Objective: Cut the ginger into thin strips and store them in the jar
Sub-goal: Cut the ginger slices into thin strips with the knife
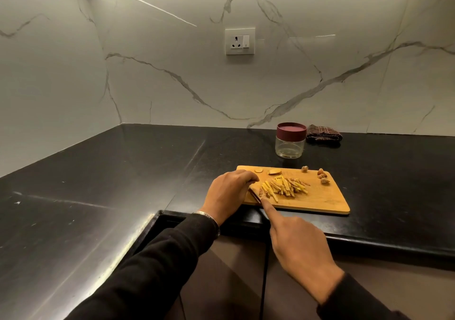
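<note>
A pile of thin yellow ginger strips (pixel 285 188) lies in the middle of the wooden cutting board (pixel 322 197). My left hand (pixel 230 193) sits at the board's left end, its fingers curled over a knife (pixel 254 194) whose dark blade sticks out toward me. My right hand (pixel 300 243) reaches in from below with its index finger straight, the tip touching the blade where small ginger bits cling. Two ginger slices (pixel 274 171) and several knobbly offcuts (pixel 323 177) lie along the board's far edge. The clear jar (pixel 290 147) stands behind the board with its maroon lid (pixel 291 132) on.
A folded dark checked cloth (pixel 323 134) lies right of the jar against the marble wall. A wall socket (pixel 240 41) sits above. The black countertop (pixel 123 172) wraps round in an L, its front edge just below the board.
</note>
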The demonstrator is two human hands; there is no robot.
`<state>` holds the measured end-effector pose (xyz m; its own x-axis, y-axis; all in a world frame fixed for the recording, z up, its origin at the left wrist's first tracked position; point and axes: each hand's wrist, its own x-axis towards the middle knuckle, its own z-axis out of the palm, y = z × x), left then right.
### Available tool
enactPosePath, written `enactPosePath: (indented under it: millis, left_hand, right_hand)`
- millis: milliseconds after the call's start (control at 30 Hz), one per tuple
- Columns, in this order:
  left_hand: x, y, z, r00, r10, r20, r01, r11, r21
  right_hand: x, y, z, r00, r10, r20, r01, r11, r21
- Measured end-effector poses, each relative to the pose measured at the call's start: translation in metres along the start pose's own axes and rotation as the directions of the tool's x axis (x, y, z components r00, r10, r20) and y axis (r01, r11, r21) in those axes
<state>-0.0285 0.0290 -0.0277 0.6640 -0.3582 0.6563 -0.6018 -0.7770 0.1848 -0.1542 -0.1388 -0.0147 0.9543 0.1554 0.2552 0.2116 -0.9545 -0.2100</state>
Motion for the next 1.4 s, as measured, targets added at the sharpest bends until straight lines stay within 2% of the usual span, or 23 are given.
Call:
enactPosePath:
  millis: [100,200,333,500,600,767,933,1067,1200,1333,1400]
  left_hand:
    - [0.000,-0.002,0.002,0.998,-0.056,-0.023,0.057,0.997,0.052]
    - [0.000,-0.004,0.004,0.996,-0.085,0.009,0.084,0.994,0.069]
    - [0.000,-0.003,0.004,0.997,-0.083,0.011,0.082,0.994,0.074]
    - [-0.001,-0.003,0.005,0.997,-0.075,-0.007,0.075,0.992,0.100]
    - [-0.001,-0.002,0.005,0.998,-0.064,-0.014,0.065,0.993,0.096]
    - [0.001,-0.004,0.006,0.999,-0.047,-0.011,0.047,0.997,0.066]
    - [0.007,-0.007,0.007,0.996,-0.090,0.001,0.090,0.996,0.023]
    - [0.028,-0.012,0.010,0.983,-0.131,0.131,0.132,0.991,0.000]
    - [0.056,-0.018,0.018,0.915,-0.220,0.339,0.226,0.974,0.021]
    - [0.075,-0.021,0.030,0.862,-0.233,0.451,0.169,0.969,0.179]
    - [0.079,-0.020,0.032,0.854,-0.235,0.465,0.162,0.968,0.192]
  right_hand:
    - [0.011,0.004,-0.001,1.000,0.014,0.020,-0.013,0.999,-0.040]
    - [0.018,0.012,-0.006,0.998,0.059,0.025,-0.057,0.996,-0.062]
    - [0.020,0.021,-0.010,0.997,0.075,0.015,-0.073,0.993,-0.090]
    - [0.017,0.021,-0.011,1.000,0.000,0.003,0.001,0.996,-0.087]
    - [0.023,0.029,-0.012,1.000,0.026,-0.006,-0.027,0.994,-0.103]
    - [0.027,0.034,-0.011,1.000,-0.020,0.011,0.021,0.998,-0.062]
    - [0.034,0.041,-0.008,0.999,0.031,0.008,-0.031,0.999,-0.019]
    - [0.032,0.041,-0.005,1.000,0.029,-0.003,-0.029,1.000,-0.002]
    - [0.030,0.042,-0.003,1.000,0.031,-0.005,-0.031,1.000,0.000]
    - [0.030,0.043,-0.003,0.999,0.038,-0.002,-0.038,0.999,0.006]
    - [0.030,0.043,-0.003,0.999,0.043,-0.002,-0.043,0.999,0.008]
